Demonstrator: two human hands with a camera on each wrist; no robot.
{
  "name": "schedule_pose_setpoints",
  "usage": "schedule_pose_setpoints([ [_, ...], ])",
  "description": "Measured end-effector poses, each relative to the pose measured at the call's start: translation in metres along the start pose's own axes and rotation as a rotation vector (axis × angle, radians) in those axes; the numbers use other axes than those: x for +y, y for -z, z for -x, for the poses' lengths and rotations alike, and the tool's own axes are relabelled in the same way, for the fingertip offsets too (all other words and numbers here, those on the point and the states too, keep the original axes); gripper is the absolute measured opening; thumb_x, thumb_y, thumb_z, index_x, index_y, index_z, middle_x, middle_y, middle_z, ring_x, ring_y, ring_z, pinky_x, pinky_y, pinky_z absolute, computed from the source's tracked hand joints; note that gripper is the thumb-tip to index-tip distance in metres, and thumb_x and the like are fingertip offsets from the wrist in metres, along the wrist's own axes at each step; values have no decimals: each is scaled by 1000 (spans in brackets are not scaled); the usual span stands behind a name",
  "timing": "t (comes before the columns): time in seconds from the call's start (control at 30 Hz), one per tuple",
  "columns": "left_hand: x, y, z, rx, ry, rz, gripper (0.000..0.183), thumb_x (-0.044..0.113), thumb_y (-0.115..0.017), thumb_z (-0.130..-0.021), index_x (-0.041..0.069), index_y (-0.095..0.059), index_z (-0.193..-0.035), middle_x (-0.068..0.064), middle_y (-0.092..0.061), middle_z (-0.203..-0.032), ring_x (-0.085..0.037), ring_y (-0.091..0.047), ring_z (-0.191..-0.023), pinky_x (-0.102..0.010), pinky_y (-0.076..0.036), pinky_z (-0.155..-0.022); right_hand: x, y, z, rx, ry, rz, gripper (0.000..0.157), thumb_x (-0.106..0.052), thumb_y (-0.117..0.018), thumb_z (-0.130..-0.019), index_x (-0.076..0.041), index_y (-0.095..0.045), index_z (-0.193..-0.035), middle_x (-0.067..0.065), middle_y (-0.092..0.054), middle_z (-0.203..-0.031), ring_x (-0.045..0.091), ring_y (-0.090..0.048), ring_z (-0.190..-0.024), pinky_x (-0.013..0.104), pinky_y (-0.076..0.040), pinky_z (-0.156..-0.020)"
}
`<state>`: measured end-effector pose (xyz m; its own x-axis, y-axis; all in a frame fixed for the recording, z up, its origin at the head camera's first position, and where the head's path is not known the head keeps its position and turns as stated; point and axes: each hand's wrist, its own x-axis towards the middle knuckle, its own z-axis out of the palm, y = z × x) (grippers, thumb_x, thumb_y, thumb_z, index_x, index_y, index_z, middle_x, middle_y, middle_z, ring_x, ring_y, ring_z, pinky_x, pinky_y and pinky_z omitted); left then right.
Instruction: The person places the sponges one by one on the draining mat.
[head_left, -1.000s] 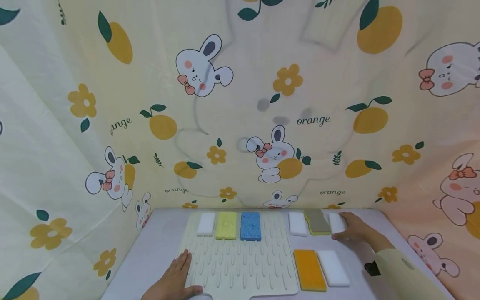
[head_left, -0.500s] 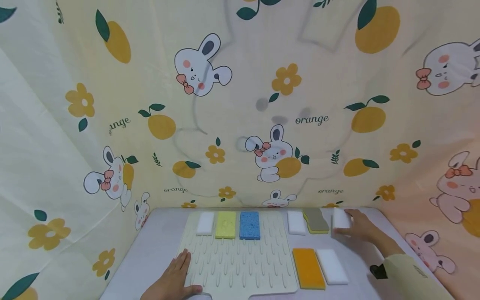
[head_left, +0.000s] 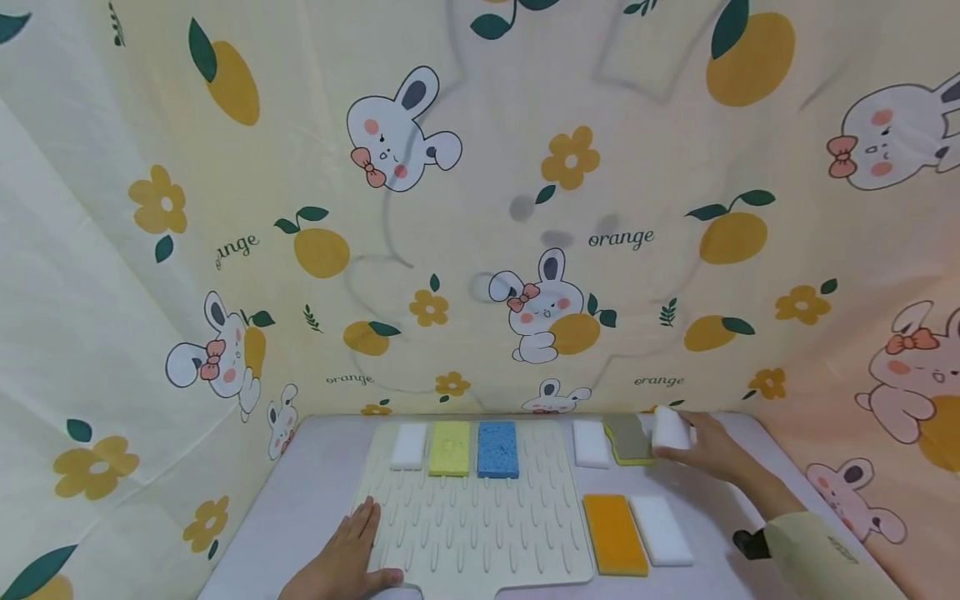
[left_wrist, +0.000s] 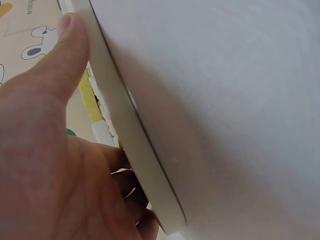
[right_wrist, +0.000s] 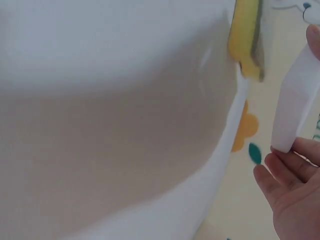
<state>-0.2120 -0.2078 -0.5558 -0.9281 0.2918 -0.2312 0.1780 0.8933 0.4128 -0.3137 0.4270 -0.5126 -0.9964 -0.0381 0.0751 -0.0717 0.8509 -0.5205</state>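
My right hand (head_left: 708, 450) pinches a white sponge (head_left: 670, 429) by its ends between thumb and fingers, at the table's back right. The right wrist view shows this white sponge (right_wrist: 296, 102) tilted and raised off the table. Beside it lies a grey-topped yellow sponge (head_left: 628, 437). On the left, my left hand (head_left: 341, 550) rests with straight fingers on the near left corner of a cream ridged board (head_left: 480, 533). In the left wrist view the thumb lies along the edge of the board (left_wrist: 127, 130). A white sponge (head_left: 409, 447), a yellow sponge (head_left: 450, 448) and a blue sponge (head_left: 498, 450) lie along its back.
Right of the board are another white sponge (head_left: 591, 443) at the back, and an orange sponge (head_left: 615, 535) beside a larger white sponge (head_left: 660, 531) nearer me. A patterned curtain (head_left: 480, 208) with rabbits and oranges encloses the table (head_left: 277, 517).
My right hand has lifted the white sponge off the table, first shifting it right, then up and back left near the grey-topped sponge. The left hand has stayed put.
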Motion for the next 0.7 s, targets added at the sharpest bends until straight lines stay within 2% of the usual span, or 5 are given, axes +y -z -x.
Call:
schedule_pose_setpoints([
  [0.13,-1,-1,-1,-2,5,-4,124,66,-82,-83,-11,-28,-163,-30,-20,-174,-49,-21,-161,-67,-20,-128,-15,-3,2,-6,23,-11,117,-58,-90,-82,6,-34,-162,39,-37,-157,54,-46,-127,80,-42,-107],
  [0.3,-3,-2,-2,0,8,-2,125,66,-82,-83,-11,-27,-164,-30,-19,-174,-49,-21,-161,-68,-20,-128,-31,-9,1,-30,18,-8,119,-61,-89,-82,10,-33,-160,42,-35,-156,56,-44,-130,81,-42,-106],
  [0.47,-3,-2,-2,3,5,3,124,65,-82,-84,-11,-27,-164,-30,-19,-174,-49,-20,-161,-68,-19,-128,-46,-19,-2,-31,29,-15,120,-62,-89,-81,6,-32,-162,38,-33,-161,55,-44,-131,80,-45,-105],
  [0.7,-3,-3,-2,0,11,-4,124,65,-82,-83,-11,-27,-164,-30,-19,-174,-48,-20,-161,-67,-19,-129,-70,-29,-3,-29,110,-56,115,-62,-91,-79,-5,-37,-163,28,-40,-158,47,-47,-127,79,-44,-107],
])
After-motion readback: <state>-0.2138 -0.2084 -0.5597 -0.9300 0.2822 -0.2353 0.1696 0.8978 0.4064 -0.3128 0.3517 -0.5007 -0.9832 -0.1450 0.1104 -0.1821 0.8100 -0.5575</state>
